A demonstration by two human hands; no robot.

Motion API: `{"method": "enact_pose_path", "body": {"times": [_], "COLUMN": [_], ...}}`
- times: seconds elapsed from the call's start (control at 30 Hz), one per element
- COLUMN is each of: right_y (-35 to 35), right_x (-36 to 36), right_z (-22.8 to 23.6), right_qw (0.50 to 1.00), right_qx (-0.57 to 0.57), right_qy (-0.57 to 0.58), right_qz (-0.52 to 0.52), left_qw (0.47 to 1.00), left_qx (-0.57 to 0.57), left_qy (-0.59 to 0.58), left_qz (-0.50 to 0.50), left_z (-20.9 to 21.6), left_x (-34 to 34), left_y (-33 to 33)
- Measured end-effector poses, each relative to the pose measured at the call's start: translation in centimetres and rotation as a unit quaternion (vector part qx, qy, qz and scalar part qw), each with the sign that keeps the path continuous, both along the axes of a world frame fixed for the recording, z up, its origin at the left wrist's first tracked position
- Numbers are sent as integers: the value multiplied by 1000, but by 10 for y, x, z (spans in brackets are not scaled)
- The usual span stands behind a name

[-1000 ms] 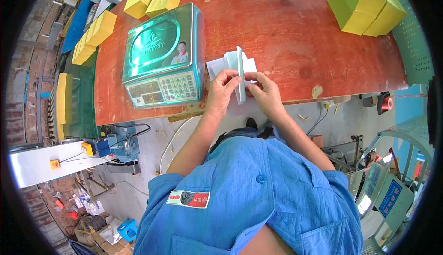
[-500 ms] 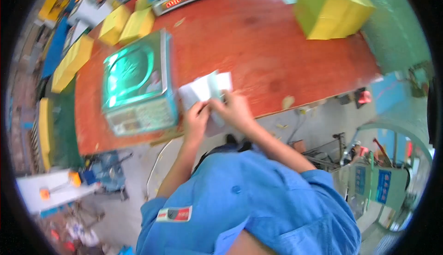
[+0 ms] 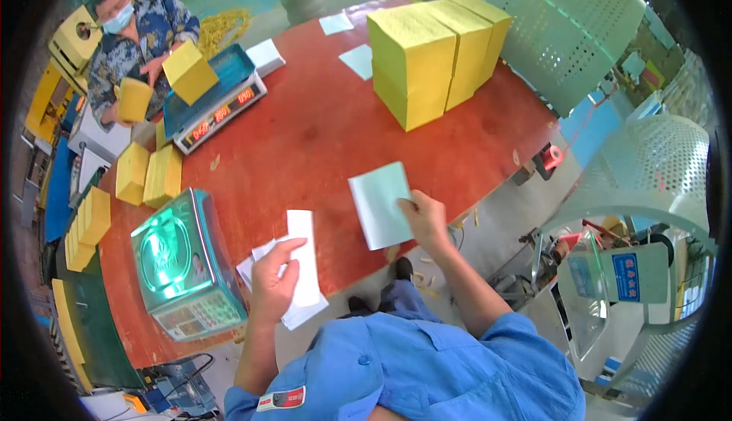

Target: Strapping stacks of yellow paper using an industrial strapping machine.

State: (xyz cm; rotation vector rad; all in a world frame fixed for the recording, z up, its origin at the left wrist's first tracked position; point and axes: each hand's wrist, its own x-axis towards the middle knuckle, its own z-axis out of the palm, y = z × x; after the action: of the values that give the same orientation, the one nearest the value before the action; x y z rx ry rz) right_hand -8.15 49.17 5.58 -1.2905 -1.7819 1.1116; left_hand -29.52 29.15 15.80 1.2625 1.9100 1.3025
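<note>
My right hand (image 3: 423, 219) pinches the right edge of a pale green paper sheet (image 3: 381, 206), held up over the front edge of the red table (image 3: 263, 171). My left hand (image 3: 274, 280) lies on a small pile of white paper slips (image 3: 306, 268) at that edge, its index finger and thumb spread apart; the other fingers are partly hidden. The slips stick out past the edge in places. Just left of that hand stands a teal weighing scale (image 3: 187, 265) with a keypad front and a shiny top.
Large yellow blocks (image 3: 415, 55) stand stacked at the far right of the table, beside a pale green perforated panel (image 3: 568, 25). Smaller yellow blocks (image 3: 133, 171) line the left. Beyond a second scale (image 3: 217, 108) with red digits, a co-worker (image 3: 145, 32) handles yellow blocks.
My hands, earlier together over the papers, have moved apart. The right one has carried the green sheet rightward, while the left stays by the white slips. The view has tilted up, showing the co-worker.
</note>
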Motion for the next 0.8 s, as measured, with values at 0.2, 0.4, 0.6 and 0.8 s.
{"method": "enact_pose_path", "body": {"times": [0.2,0.4,0.6,0.8], "right_y": [93,122,129,136], "right_x": [91,106,108,111], "right_z": [-10,-20,-19,-17], "right_qw": [981,989,989,993], "right_qx": [125,101,138,119], "right_qy": [-132,-102,-46,-26], "right_qz": [-64,-35,-15,7], "left_qw": [964,945,983,967], "left_qx": [200,282,133,25], "left_qy": [-71,-121,120,243], "left_qz": [-160,-115,45,66], "left_z": [86,103,52,65], "left_x": [32,21,0,19], "left_y": [162,376,442,438]}}
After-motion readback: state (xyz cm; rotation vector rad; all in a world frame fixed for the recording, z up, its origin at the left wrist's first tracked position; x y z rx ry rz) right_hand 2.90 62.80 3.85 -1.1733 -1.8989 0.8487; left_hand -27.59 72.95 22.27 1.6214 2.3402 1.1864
